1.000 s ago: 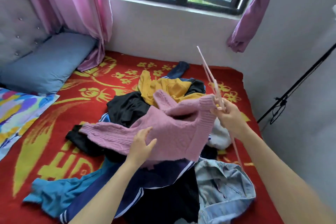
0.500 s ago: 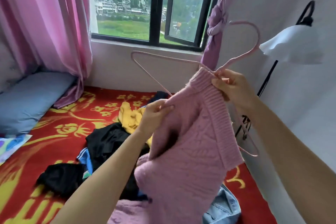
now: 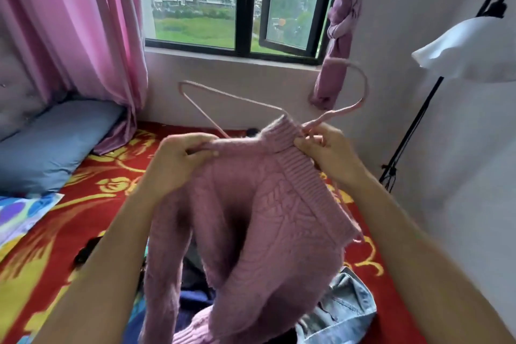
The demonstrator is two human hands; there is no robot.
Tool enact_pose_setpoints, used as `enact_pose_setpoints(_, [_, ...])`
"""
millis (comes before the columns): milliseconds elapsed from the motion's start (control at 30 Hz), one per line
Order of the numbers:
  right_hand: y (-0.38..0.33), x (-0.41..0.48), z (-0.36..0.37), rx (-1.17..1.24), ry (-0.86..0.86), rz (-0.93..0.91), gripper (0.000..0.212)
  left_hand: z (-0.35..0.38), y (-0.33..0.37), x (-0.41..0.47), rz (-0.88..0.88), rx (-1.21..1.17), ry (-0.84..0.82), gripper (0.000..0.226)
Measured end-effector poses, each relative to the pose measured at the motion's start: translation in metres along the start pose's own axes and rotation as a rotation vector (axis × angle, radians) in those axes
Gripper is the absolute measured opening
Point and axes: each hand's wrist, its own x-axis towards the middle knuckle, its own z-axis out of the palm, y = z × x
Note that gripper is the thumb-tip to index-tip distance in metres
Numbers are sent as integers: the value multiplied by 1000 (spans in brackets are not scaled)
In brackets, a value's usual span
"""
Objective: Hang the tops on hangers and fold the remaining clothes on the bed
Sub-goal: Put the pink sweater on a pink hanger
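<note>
Overhead, my left hand (image 3: 178, 159) gripped the pink sweater (image 3: 251, 218) at one shoulder, fingers (image 3: 195, 138) curled round the knit. My right hand (image 3: 326, 153) pinched its ribbed collar together with the neck of the pink hanger (image 3: 240, 98). I held the sweater above the bed (image 3: 92, 204), its lower part drooping beside a denim garment (image 3: 346, 307).

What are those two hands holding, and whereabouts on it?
The left hand pinches the pink sweater at its upper edge; the right hand grips the pink hanger just below its hook, against the sweater's ribbed band.
</note>
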Motion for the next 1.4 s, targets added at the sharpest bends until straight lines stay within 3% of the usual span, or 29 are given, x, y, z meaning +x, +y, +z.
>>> enact_pose_setpoints(67, [49,-13,25,-69,-119,120,2,7,-42,-38,-157,2,-74,32])
enact_pose_setpoints(167, [121,-38,66,-202,-284,351,22,19,-96,-99,-393,-49,-84,33])
enact_pose_setpoints(333, [169,-63,111,-300,-385,462,11,38,-150,-158,-645,129,-159,19])
enact_pose_setpoints(467, [156,-73,127,-162,-400,467,17,42,-147,-176,-667,224,-209,34])
enact_pose_setpoints(600, [145,-88,139,-33,-420,440,22,56,-127,-171,-614,481,-258,83])
enact_pose_setpoints(667, [146,-94,142,2,-450,418,21,62,-124,-169,-614,408,-238,83])
enact_pose_setpoints(767, [145,-97,138,2,-371,421,24,66,-122,-171,-682,4,-141,49])
enact_pose_setpoints(867, [150,-103,119,-81,-139,336,25,70,-121,-175,-714,-202,-37,22])
enact_pose_setpoints(933, [156,-113,98,-300,-1,271,40,70,-124,-178,-720,-263,-13,21])
enact_pose_setpoints(1033, [160,-130,66,-673,186,327,60,68,-131,-181,-721,-289,3,21])
enact_pose_setpoints(1133, [159,-140,38,-575,274,363,46,68,-130,-181,-724,-322,-18,18])
enact_pose_setpoints(1200, [154,-143,20,-529,260,361,36,71,-128,-181,-716,-338,-35,18])
enact_pose_setpoints(1300, [143,-145,-3,-552,242,298,43,72,-130,-182,-697,-319,-37,28])
enact_pose_setpoints(1400, [130,-151,-11,-561,215,226,26,74,-130,-181,-686,-304,-19,22])
